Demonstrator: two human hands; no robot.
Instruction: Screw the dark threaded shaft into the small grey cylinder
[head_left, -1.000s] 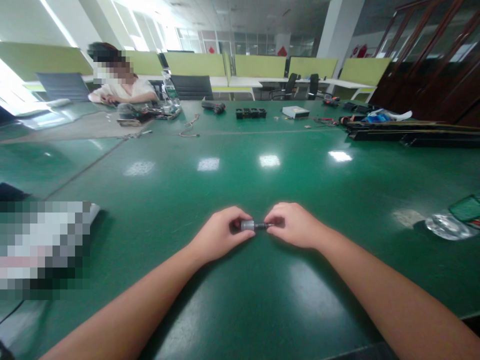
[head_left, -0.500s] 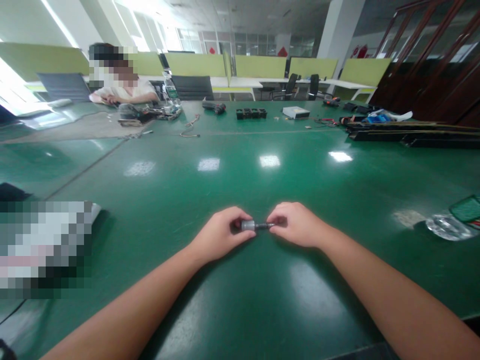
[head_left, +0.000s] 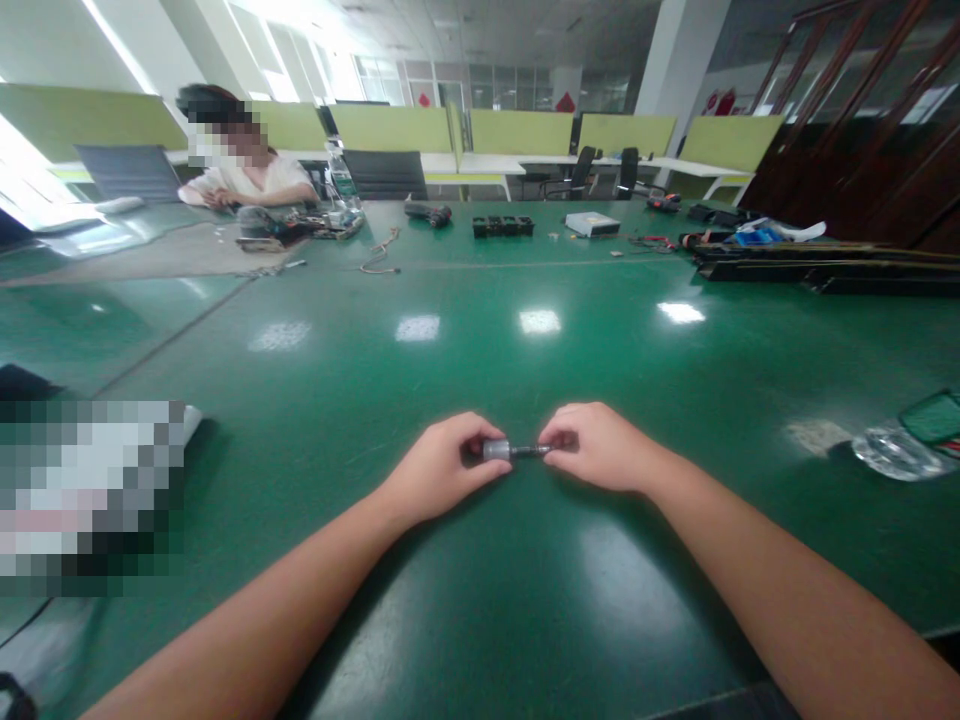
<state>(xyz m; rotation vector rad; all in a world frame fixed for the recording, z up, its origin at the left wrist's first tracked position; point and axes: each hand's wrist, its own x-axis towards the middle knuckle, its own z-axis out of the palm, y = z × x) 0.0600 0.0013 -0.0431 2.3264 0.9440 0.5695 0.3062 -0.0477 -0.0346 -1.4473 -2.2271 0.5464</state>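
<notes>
Just above the green tabletop (head_left: 480,370), both hands meet at a small grey cylinder (head_left: 496,449) with a thin dark rod (head_left: 525,451) running out of its right side. My left hand (head_left: 439,470) pinches the cylinder between thumb and fingers. The far end of the rod sits in the fingertips of my right hand (head_left: 596,450), which hide its tip. The piece lies level between them. Its exact kind is too small to make out.
A blurred-out pale box-like thing (head_left: 90,480) lies at the left. A clear round glass-like object (head_left: 900,455) stands at the right. Toward the back are black parts (head_left: 502,227), a white box (head_left: 592,224) and long dark bars (head_left: 825,270). Another person (head_left: 247,180) sits back left.
My right hand has shifted slightly to the right, and a little more of the rod shows between the hands. My left hand stays in place on the cylinder.
</notes>
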